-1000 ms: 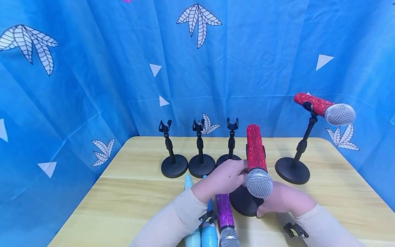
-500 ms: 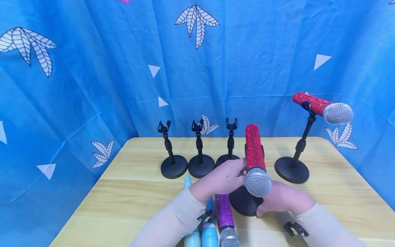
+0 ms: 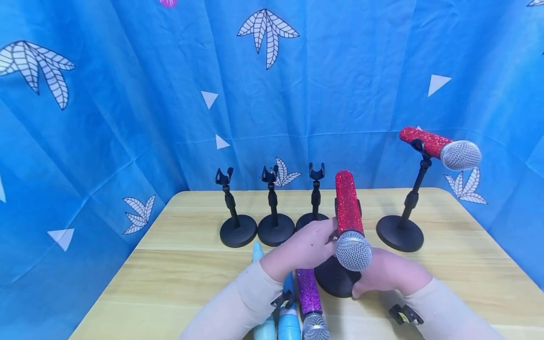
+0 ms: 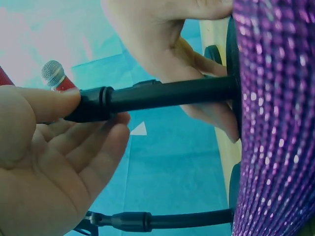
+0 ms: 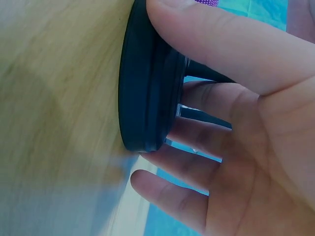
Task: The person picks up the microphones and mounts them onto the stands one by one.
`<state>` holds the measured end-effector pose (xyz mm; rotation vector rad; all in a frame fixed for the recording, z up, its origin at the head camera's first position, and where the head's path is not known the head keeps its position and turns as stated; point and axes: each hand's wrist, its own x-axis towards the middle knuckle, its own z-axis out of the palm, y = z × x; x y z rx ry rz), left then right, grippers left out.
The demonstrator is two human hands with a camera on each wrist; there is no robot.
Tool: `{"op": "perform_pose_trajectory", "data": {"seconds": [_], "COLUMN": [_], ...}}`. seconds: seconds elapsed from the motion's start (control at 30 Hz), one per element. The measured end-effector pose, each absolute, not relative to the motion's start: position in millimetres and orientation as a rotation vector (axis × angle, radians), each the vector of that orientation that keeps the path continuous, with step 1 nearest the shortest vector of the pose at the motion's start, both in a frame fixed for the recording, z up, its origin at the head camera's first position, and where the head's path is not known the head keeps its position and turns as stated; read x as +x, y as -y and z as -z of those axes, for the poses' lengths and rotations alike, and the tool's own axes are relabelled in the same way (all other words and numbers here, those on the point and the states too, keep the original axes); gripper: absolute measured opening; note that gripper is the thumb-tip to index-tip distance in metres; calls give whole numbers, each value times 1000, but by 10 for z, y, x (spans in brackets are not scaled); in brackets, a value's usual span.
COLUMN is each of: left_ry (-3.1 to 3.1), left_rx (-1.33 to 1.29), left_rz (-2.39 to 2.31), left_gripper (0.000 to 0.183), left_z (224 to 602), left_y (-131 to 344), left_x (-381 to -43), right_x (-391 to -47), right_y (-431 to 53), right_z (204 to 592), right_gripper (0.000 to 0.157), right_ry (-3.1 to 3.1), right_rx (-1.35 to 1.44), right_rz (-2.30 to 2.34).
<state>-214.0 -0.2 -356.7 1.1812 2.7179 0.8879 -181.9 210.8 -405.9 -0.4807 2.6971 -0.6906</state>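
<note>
A red glittery microphone (image 3: 349,203) with a silver mesh head lies in the clip of a black microphone stand (image 3: 335,279), head toward me. My left hand (image 3: 303,248) pinches the stand's collar (image 4: 96,102) between thumb and fingers, as the left wrist view shows. Low on the same stand, my right hand (image 3: 384,273) grips the round base (image 5: 147,93), thumb over its upper side and fingers along the edge. A purple glittery microphone (image 3: 309,290) lies just left of the base, partly under my left forearm.
Behind on the wooden table (image 3: 170,269) stand three bare stands: left (image 3: 238,231), middle (image 3: 276,230) and right (image 3: 315,198). Another red microphone (image 3: 429,141) rests in a stand (image 3: 400,233) at right. Two light-blue microphones (image 3: 289,326) lie under my left arm. Blue curtain (image 3: 361,94) surrounds the table.
The head view has shifted slightly, so the scene sits a little further left. Both hands keep their hold on the stand, with no clear movement against the table.
</note>
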Motion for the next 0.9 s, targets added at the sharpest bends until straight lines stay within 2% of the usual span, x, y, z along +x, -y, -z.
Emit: {"op": "perform_pose_trajectory", "data": {"seconds": [0.23,0.47,0.73,0.9], "left_ry": [-2786,-2729,-2820,-2778], "left_rx": [1044,1192,1021,1100], "left_rz": [-894,-861,-885,-928], "left_gripper": [25,22,23,25], "left_z": [3536,3552,3534,3538], "left_y": [-21,18,-31,-17], "left_x": [-2104,-2117,-2089,-2078], "right_x": [-1830,-1835,-1822,-1814], "right_y": [-2101,-2113,-2119,-2121], "right_z": [4050,4065,4052,4040], "right_gripper": [90,98,113,118], "right_ry": [-2679,-2673,-2649,-2641], "right_rx": [-440,-463,-457,-480], "right_rz": [695,676,756,793]}}
